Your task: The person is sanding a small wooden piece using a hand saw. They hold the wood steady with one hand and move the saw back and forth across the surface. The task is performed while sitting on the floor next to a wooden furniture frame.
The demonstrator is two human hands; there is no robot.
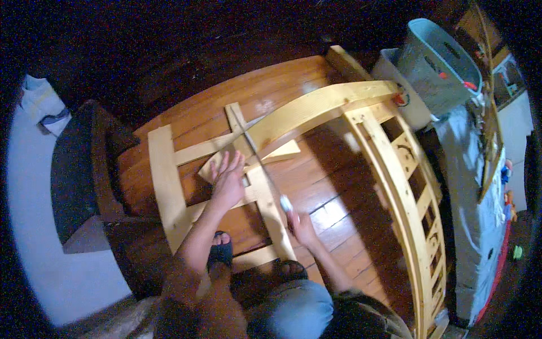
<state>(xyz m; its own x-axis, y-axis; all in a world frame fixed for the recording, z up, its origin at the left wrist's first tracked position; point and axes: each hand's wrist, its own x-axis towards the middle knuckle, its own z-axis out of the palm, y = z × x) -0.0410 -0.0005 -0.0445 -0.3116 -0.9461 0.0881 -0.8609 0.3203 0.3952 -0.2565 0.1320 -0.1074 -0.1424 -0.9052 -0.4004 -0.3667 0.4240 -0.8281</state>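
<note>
My right hand (302,228) is closed round the pale handle of a handsaw (262,158). Its thin, narrow blade runs away from me and lies across a long pale wooden plank (310,112). Left of the blade, my left hand (228,183) lies on the near left end of that plank, fingers stretched out and spread. The plank's far right end rests on a tall wooden frame with slats (409,198). Beneath both hands, a low frame of pale boards (167,175) lies on the floor. Where the teeth meet the plank is too blurred to make out.
A dark wooden chair (104,164) with a dark cushion stands at the left. At the far right are a light blue plastic basket (440,62) and a surface draped in grey cloth (474,169). My sandalled feet are close to the low frame on the wooden floor (339,220).
</note>
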